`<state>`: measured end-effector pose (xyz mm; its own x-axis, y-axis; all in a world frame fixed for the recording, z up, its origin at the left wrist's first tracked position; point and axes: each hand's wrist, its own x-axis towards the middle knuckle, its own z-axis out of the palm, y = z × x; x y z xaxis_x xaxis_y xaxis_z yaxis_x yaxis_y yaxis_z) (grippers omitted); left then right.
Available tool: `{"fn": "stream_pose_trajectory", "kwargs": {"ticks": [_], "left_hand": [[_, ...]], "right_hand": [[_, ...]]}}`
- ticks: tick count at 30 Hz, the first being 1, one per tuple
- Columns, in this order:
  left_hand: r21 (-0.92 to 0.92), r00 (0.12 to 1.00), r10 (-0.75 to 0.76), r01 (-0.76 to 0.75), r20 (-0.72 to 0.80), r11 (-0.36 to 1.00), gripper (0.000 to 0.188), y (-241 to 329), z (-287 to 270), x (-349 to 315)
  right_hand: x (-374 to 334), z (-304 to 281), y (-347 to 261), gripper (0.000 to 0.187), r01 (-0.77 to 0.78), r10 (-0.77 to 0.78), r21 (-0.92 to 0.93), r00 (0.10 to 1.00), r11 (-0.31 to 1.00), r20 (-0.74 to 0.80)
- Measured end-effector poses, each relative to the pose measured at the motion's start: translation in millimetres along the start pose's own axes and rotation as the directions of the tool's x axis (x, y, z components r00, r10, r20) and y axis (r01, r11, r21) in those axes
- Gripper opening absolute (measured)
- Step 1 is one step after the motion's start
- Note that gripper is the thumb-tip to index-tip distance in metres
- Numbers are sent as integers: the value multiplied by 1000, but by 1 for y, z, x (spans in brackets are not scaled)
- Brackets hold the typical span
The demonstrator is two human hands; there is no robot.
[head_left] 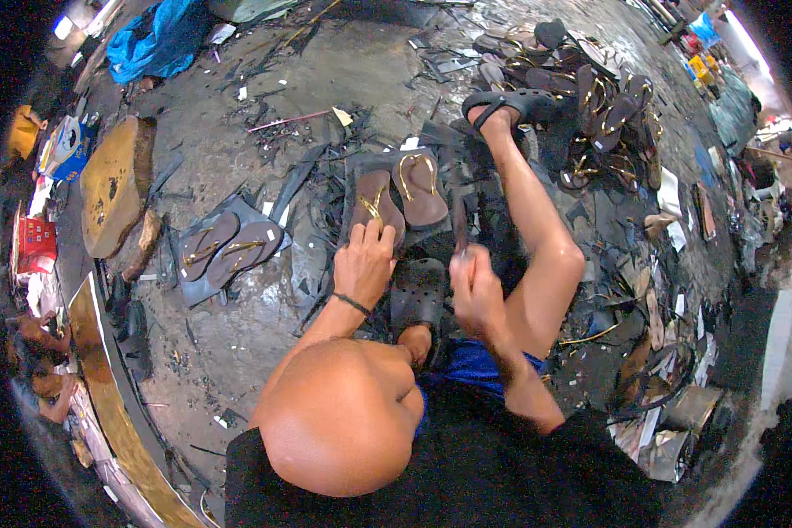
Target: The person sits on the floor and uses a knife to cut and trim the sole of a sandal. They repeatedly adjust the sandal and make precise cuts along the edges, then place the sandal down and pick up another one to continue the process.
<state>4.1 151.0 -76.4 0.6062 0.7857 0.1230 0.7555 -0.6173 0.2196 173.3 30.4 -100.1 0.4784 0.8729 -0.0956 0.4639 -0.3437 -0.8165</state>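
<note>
Left hand [363,264] on brown flip-flop [380,192], fingers bent and touching near gold strap; cannot tell if pinching. Flip-flop lies on dark sheet [355,169], in front of person, just beside second brown flip-flop [425,204]. Right hand [477,286] closed around dark long tool [459,216], motion-blurred, type unclear, right of sheet. Another sandal pair [248,253] on grey sheet, farther left. Sandal pile [620,114] upper right, beyond dark clog [528,106] on right foot.
</note>
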Motion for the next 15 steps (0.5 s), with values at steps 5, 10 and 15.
{"fn": "stream_pose_trajectory", "kwargs": {"ticks": [5,10,15], "left_hand": [[32,990,111,-108,-88,994,32,-1,-7,18],[19,979,183,-182,-89,983,20,0,-8,23],[-13,967,234,-237,-104,971,15,-6,10,14]], "right_hand": [[-69,-7,-20,32,-96,118,-103,966,990,230],[-52,-3,-13,26,-45,87,-164,962,985,258],[-27,2,-18,28,-62,137,-238,940,969,312]]}}
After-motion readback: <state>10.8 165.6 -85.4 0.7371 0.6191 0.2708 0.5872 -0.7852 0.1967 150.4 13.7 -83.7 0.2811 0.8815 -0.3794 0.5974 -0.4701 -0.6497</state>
